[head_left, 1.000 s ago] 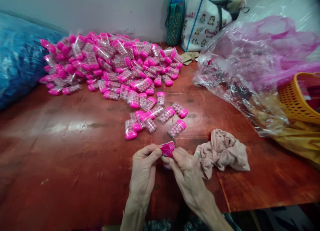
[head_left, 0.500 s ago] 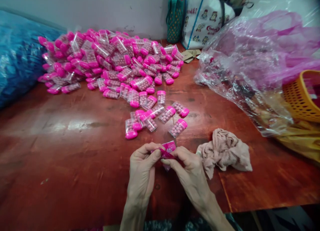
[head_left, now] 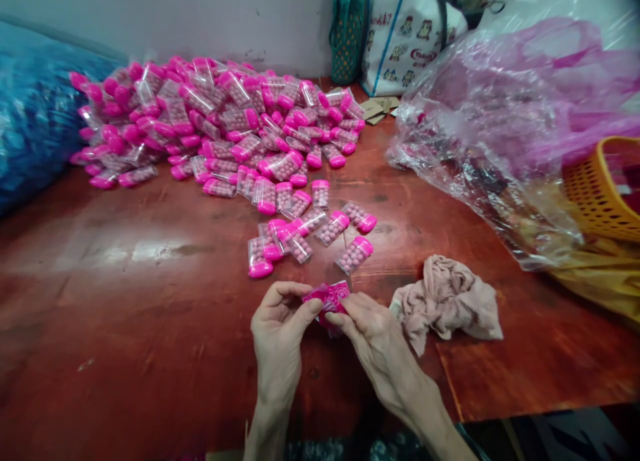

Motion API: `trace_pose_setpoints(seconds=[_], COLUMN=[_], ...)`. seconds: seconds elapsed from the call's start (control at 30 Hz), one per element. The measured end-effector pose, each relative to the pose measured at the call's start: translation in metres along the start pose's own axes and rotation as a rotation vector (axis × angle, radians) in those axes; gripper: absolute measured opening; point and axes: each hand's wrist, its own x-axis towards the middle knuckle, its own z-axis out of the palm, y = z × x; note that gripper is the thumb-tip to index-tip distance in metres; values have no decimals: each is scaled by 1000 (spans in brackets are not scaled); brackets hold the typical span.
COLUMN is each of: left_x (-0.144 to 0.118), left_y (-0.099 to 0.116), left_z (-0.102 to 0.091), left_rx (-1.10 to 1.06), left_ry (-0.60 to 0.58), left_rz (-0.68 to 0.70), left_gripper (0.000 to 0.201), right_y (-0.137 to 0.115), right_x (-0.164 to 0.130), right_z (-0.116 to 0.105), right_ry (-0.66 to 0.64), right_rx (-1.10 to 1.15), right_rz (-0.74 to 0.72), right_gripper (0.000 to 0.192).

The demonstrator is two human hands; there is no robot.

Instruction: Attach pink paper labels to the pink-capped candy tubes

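Observation:
Close to the table's front, my left hand (head_left: pixel 281 328) pinches the left side of a small pink printed label (head_left: pixel 330 298) between thumb and fingers. On its other side, my right hand (head_left: pixel 373 328) is closed on the same label, thumb and index finger pressed to it. My fingers cover part of the label, and I cannot tell whether anything is inside it. Just beyond my hands lies a clear candy container (head_left: pixel 355 255) with a pink cap and pale pink balls. Several more containers lie loosely behind it, leading to a large pile (head_left: pixel 225 121) of the same kind.
A crumpled beige cloth (head_left: pixel 450 304) is right of my hands on the red-brown table (head_left: pixel 165 328). Blue plastic bag (head_left: pixel 40 114) bulges at far left. Clear and pink plastic bags (head_left: pixel 505 121) and a yellow basket (head_left: pixel 600 194) fill the right. A white printed bag (head_left: pixel 407 41) stands behind.
The pink label is spread wider between my fingers, with more of its printed face showing. My left hand has shifted slightly left; both hands keep hold of the label.

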Motion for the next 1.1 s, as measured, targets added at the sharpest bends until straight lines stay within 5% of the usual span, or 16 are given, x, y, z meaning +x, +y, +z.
trace_pose_setpoints(seconds=[0.2, 0.43, 0.7, 0.9, 1.1], left_x=[6, 8, 4, 5, 6], left_y=[2, 3, 0, 4, 4], left_z=[-14, -21, -21, -17, -18], left_rx=[134, 155, 395, 494, 544], left_ry=[-153, -155, -55, -204, -183], left_rz=[-35, 40, 266, 412, 540], left_gripper=[16, 13, 20, 15, 23], right_y=[13, 14, 11, 12, 0], right_x=[-6, -8, -12, -10, -4], right_z=[2, 5, 5, 2, 2], right_ry=[1, -28, -84, -69, -139], right_rx=[-6, -33, -78, -170, -115], right_rz=[-52, -92, -103, -120, -22], right_gripper=[14, 16, 23, 24, 26])
